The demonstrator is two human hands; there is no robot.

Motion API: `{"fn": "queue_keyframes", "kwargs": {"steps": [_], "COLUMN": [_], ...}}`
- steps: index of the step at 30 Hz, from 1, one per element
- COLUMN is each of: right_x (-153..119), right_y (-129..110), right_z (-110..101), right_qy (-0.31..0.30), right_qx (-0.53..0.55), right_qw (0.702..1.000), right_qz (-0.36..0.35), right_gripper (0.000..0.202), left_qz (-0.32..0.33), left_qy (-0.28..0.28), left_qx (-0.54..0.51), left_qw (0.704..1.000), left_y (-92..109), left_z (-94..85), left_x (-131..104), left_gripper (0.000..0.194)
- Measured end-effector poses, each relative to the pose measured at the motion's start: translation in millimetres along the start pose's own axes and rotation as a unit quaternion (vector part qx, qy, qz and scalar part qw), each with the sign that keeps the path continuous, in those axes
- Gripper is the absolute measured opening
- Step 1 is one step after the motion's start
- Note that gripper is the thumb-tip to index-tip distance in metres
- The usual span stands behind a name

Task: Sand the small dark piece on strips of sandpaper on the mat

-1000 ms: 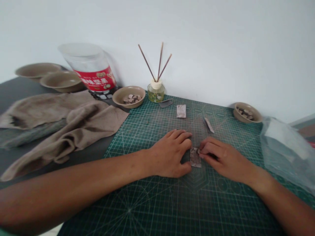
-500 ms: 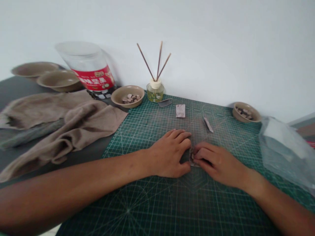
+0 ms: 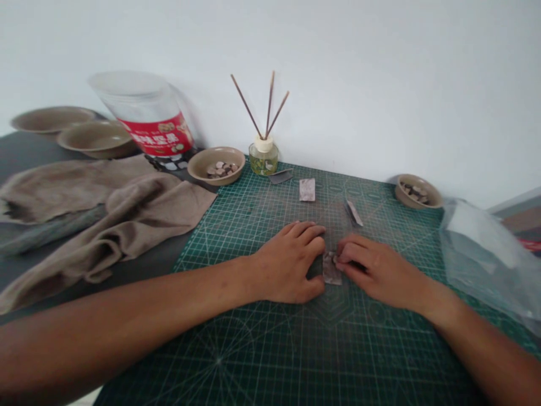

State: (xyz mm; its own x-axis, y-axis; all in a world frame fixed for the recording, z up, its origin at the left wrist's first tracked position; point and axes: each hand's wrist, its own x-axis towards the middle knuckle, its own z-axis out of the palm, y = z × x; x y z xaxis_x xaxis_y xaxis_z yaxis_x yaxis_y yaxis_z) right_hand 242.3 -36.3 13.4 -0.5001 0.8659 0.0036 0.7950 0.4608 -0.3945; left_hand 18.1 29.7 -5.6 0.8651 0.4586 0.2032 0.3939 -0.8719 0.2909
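A small greyish sandpaper-like piece lies flat on the green cutting mat. My left hand rests on the mat at its left, fingers curved and apart, thumb and fingertips by its left edge. Over the upper right of the piece, my right hand pinches something small whose shape is mostly hidden by the fingers. Farther back lie another greyish square, a folded piece and a dark folded piece.
Bowls with small pieces stand at back centre and back right. A reed diffuser, a jar, brown cloths, two more bowls and a plastic bag surround the mat.
My right hand has moved up a little over the greyish piece, so more of the piece shows. My left hand stays in place. The view has shifted slightly.
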Motion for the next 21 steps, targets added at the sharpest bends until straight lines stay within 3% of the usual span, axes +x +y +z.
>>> {"fn": "queue_keyframes", "kwargs": {"steps": [4, 8, 10, 13, 15, 18, 21], "right_x": [-2.1, -1.7, -2.7, -2.7, -0.2, 3.0, 0.1], "right_y": [-4.3, 0.6, 3.4, 1.1, -1.8, -0.2, 4.6], "right_z": [0.6, 0.9, -0.3, 1.6, 4.7, 4.9, -0.5], "right_qy": [-0.032, 0.016, 0.010, -0.023, -0.008, 0.025, 0.003], "right_qx": [0.029, 0.002, 0.003, 0.024, 0.015, -0.017, -0.005], "right_qw": [0.998, 1.000, 1.000, 0.998, 0.998, 0.999, 1.000], "right_qz": [-0.038, -0.004, 0.001, -0.048, -0.068, -0.044, -0.029], "right_gripper": [0.011, 0.010, 0.010, 0.012, 0.013, 0.014, 0.013], "left_qz": [0.004, -0.001, -0.001, 0.000, -0.001, -0.004, -0.003], "left_qy": [-0.001, 0.000, 0.000, -0.003, -0.005, -0.003, -0.001], "left_qx": [-0.002, 0.000, -0.003, -0.007, -0.005, -0.002, -0.006], "left_qw": [1.000, 1.000, 1.000, 1.000, 1.000, 1.000, 1.000], "left_y": [0.0, 0.5, 0.5, 0.1, -0.1, -0.2, 0.2], "left_z": [1.0, 1.1, 1.0, 1.1, 1.2, 1.0, 0.4], "left_x": [-0.3, -0.5, -0.6, -0.8, -0.9, -0.7, -0.3], "left_gripper": [0.040, 0.039, 0.040, 0.041, 0.040, 0.039, 0.040]}}
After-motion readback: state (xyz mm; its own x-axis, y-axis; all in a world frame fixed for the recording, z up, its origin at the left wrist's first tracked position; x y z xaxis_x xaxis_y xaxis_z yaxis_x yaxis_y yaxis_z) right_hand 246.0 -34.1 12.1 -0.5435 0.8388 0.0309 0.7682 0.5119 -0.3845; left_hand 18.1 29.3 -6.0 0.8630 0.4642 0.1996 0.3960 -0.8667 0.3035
